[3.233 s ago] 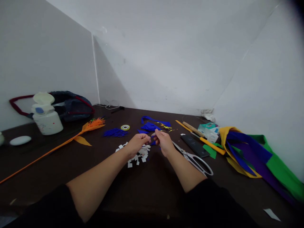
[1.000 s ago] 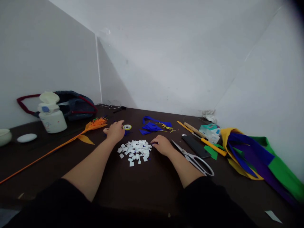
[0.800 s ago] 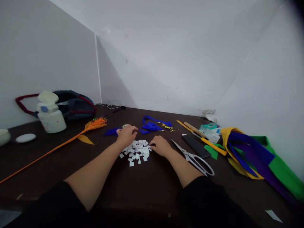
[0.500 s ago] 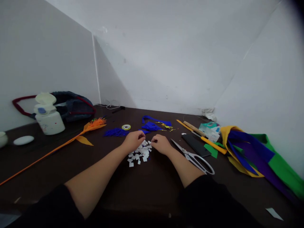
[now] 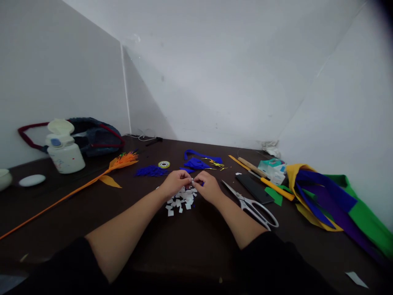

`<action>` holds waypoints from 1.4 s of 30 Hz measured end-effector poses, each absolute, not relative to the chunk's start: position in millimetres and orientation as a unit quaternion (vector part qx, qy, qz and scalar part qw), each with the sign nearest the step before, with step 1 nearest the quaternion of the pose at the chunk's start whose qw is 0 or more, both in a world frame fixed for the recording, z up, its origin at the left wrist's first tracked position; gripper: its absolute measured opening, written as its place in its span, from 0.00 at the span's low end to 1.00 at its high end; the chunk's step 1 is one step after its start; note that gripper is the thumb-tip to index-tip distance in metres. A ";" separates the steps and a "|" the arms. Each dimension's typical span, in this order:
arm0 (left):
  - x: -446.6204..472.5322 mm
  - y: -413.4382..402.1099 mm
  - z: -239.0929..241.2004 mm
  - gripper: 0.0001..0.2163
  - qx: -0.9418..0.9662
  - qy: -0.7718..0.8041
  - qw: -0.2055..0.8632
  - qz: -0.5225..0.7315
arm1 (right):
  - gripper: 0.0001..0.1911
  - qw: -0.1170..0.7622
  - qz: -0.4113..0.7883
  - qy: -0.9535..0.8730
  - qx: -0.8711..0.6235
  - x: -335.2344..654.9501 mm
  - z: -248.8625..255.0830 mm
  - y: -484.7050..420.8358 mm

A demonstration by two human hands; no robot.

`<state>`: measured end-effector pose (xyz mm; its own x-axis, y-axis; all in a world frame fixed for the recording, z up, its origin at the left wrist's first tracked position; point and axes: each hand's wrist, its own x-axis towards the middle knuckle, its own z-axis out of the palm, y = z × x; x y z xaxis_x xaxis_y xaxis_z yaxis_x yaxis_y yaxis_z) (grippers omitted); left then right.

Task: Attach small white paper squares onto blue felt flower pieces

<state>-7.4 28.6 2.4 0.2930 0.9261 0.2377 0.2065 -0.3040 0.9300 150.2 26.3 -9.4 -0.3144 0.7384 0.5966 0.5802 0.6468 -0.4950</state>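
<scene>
Over a heap of small white paper scraps (image 5: 181,201), my left hand (image 5: 175,183) and my right hand (image 5: 208,187) meet fingertip to fingertip. Both are closed in a pinch. Between the fingertips shows a tiny white paper scrap (image 5: 193,181), which both hands appear to grip. Just behind the left hand lie blue paper fringe (image 5: 152,171) and a round yellow-rimmed disc (image 5: 163,164). Scissors (image 5: 245,200) with grey handles rest to the right of my right hand, blades partly apart.
Blue paper strips (image 5: 196,164) lie at the back. On the right are a black phone-like slab (image 5: 254,188), a yellow cutter (image 5: 276,188) and folded coloured sheets (image 5: 325,196). An orange paper flower (image 5: 123,159) and a white bottle (image 5: 66,157) stand out at left.
My hands have come together from slightly apart, the right moving a little left. Their fingertips now meet at a small white scrap above the heap.
</scene>
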 end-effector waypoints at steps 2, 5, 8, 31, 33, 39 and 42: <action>-8.3 29.1 2.0 0.06 0.692 0.418 0.405 0.427 | 0.03 0.424 0.114 -0.801 -0.407 150.3 -9.3 25.8; -9.5 29.7 1.9 0.06 0.709 0.411 0.380 0.428 | 0.05 0.441 0.153 -0.779 -0.418 150.9 -9.0 25.9; -10.2 29.9 1.5 0.07 0.736 0.400 0.347 0.422 | 0.09 0.452 0.204 -0.750 -0.438 152.0 -9.3 27.2; -10.6 29.5 -0.3 0.07 0.728 0.432 0.336 0.414 | 0.07 0.453 0.221 -0.739 -0.446 152.7 -7.0 29.2; -13.0 32.5 -1.1 0.06 0.746 0.449 0.301 0.388 | 0.07 0.468 0.256 -0.716 -0.449 153.9 -9.4 32.1; -16.2 35.4 0.0 0.06 0.788 0.468 0.130 0.378 | 0.06 0.486 0.361 -0.674 -0.423 154.4 -13.8 36.3; -12.6 29.2 4.3 0.06 0.815 0.418 0.106 0.386 | 0.06 0.494 0.370 -0.669 -0.415 152.5 -12.3 33.9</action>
